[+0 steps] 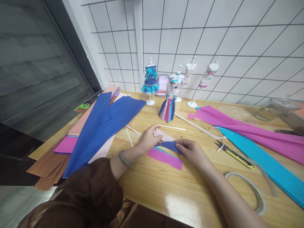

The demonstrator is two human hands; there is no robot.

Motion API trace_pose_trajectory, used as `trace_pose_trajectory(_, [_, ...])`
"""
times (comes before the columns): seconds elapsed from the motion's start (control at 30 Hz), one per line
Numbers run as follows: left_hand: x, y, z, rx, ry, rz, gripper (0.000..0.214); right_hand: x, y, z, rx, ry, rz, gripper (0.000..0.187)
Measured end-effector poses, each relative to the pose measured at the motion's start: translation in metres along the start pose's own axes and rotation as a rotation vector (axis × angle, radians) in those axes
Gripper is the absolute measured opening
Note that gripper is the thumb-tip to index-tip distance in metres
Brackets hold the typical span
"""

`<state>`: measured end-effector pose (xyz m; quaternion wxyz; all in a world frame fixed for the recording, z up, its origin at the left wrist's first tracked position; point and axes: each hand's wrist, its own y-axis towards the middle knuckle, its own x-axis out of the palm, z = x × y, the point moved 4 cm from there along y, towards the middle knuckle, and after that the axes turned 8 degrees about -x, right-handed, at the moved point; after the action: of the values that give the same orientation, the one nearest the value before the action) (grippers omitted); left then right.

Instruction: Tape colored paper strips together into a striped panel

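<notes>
At nine o'clock from the hands, long dark blue sheets (104, 122) fan out over a pink sheet (66, 144) and brown paper (48, 169) at the table's (166, 193) left edge. The left hand (149, 137), a pale green bracelet (124, 159) on its wrist, lies with fingers curled down on the left end of a small blue piece (169, 145) and on a pale slip (164, 135) just behind it. Whether it grips or only presses cannot be told. The small blue piece is a short, narrow, dark blue scrap of crepe-like paper, near the middle of the table, lying between the two hands and over the far edge of a pink strip (165, 158). Its long axis runs from nine to about four o'clock, with the right end slightly nearer the person. The pink strip beneath lies along much the same line. The right hand (193, 152) pinches the scrap's right end between thumb and fingers. The hands are apart, joined only by the scrap. At twelve o'clock stands a doll in a striped dress (167, 109). At three o'clock lies a yellow cutter (235, 155), with a turquoise sheet (261, 158) beyond and a tape ring (247, 190) at four.
</notes>
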<state>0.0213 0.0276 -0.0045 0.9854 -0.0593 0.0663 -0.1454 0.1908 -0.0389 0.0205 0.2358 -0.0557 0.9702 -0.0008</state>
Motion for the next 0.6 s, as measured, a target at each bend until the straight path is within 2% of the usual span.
trace_pose_trajectory(0.17, [-0.004, -0.002, 0.005, 0.039, 0.041, 0.022, 0.041, -0.001, 0.001, 0.007, -0.021, -0.103, -0.014, 0.029])
trace_pose_trajectory(0.4, [-0.021, -0.008, 0.033, 0.252, 0.345, 0.208, 0.028, 0.000, 0.002, 0.014, -0.051, -0.165, -0.028, 0.028])
trace_pose_trajectory(0.5, [-0.024, -0.007, 0.039, 0.292, 0.499, 0.168, 0.026, 0.000, 0.002, 0.014, -0.057, -0.180, -0.023, 0.028])
trace_pose_trajectory(0.6, [-0.029, -0.004, 0.037, 0.231, 0.618, 0.116, 0.025, 0.000, 0.001, 0.012, -0.059, -0.187, -0.024, 0.028])
